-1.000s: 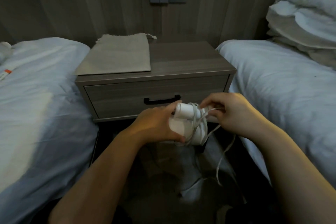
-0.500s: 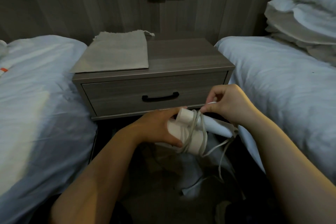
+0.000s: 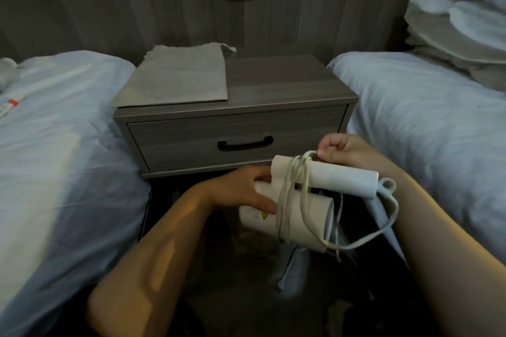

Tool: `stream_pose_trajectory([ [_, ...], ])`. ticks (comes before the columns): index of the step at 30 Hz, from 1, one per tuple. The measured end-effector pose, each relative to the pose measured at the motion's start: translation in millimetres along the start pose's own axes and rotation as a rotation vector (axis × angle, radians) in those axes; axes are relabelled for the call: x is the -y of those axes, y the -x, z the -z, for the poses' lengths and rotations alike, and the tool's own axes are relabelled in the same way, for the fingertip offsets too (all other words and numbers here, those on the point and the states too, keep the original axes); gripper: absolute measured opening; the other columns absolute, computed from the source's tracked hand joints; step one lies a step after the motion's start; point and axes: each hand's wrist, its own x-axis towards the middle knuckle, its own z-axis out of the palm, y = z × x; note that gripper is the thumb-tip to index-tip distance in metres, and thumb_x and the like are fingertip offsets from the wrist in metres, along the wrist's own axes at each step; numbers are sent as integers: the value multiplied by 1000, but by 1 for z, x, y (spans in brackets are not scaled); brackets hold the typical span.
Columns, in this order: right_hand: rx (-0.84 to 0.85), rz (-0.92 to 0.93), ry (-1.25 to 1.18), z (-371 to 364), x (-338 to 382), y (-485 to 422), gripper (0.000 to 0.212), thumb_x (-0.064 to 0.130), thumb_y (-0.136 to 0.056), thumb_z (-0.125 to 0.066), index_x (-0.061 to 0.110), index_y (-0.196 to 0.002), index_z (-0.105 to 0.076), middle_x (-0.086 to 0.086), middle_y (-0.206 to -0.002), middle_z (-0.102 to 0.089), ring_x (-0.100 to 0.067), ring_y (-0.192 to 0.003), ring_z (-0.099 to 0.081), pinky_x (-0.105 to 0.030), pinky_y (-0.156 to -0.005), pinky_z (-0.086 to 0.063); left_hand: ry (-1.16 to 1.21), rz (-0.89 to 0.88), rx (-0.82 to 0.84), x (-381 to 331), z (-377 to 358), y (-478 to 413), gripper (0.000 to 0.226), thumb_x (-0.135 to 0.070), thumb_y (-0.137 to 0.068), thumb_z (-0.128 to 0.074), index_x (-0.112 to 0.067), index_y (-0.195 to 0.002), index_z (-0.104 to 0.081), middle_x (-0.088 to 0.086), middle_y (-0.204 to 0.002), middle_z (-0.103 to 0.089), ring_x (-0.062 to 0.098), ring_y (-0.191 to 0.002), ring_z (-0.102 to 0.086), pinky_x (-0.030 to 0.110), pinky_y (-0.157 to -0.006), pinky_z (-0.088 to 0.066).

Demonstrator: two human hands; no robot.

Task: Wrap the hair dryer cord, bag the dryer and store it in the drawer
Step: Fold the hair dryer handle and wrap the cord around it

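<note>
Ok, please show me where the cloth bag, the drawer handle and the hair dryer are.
cloth bag point(image 3: 178, 79), head view, middle of its flat fabric.
drawer handle point(image 3: 245, 143), head view, middle of the black bar.
hair dryer point(image 3: 304, 213), head view, white barrel below the folded handle.

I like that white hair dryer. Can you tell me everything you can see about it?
The hair dryer is white, smooth like plastic, with its handle folded alongside the barrel. A small yellow warning sticker sits on the barrel. Its white cord is looped around it several times, with slack hanging below. The left hand grips the barrel; the right hand pinches the cord. It is held in front of the closed drawer.
</note>
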Motion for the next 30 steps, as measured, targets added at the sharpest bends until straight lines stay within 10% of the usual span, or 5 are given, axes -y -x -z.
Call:
stream_pose_trajectory([
  [8, -39, 8, -371, -21, -16, -7, 25, -2, -50, -75, 7, -73, -72, -4, -60, -71, -12, -55, -67, -20, -53, -55, 474, -20, -239, 3, -1, -13, 59, -40, -52, -77, -28, -106, -58, -13, -92, -73, 18, -107, -64, 23, -74, -54],
  [14, -43, 32, -350, -27, -18, -7, 28, -10, -88, -41, 6, -71, -57, 2, -44, -54, -5, -36, -41, -15, -37, -31, 766, -74, -395, -1, 2, -6, 46, -42, -68, -64, -35, -114, -58, -1, -114, -69, 18, -102, -64, 39, -89, -51],
  [19, 36, -15, -334, -33, -10, -1, 33, -19, -81, -39, 4, -91, -61, -1, -60, -54, -10, -47, -39, -17, -41, -30, 801, -61, -501, -6, 0, -12, 28, -35, -84, -62, -35, -112, -59, -2, -110, -70, 19, -98, -66, 37, -80, -54],
  [23, 112, -63, -417, -39, -8, 3, 44, 31, -60, -82, 8, -88, -58, -5, -63, -47, -13, -53, -43, -23, -48, -33, 838, -32, -573, -8, -2, -14, 33, -33, -89, -55, -27, -121, -55, 2, -108, -68, 18, -89, -66, 31, -67, -56],
  [30, -85, -140, -341, -62, -12, 3, 50, 49, -76, -58, 8, -105, -59, 0, -60, -49, -8, -45, -42, -20, -42, -32, 765, 33, -640, -5, -14, -18, 49, -40, -76, -68, -25, -121, -55, 6, -114, -68, 25, -103, -65, 45, -89, -53],
])
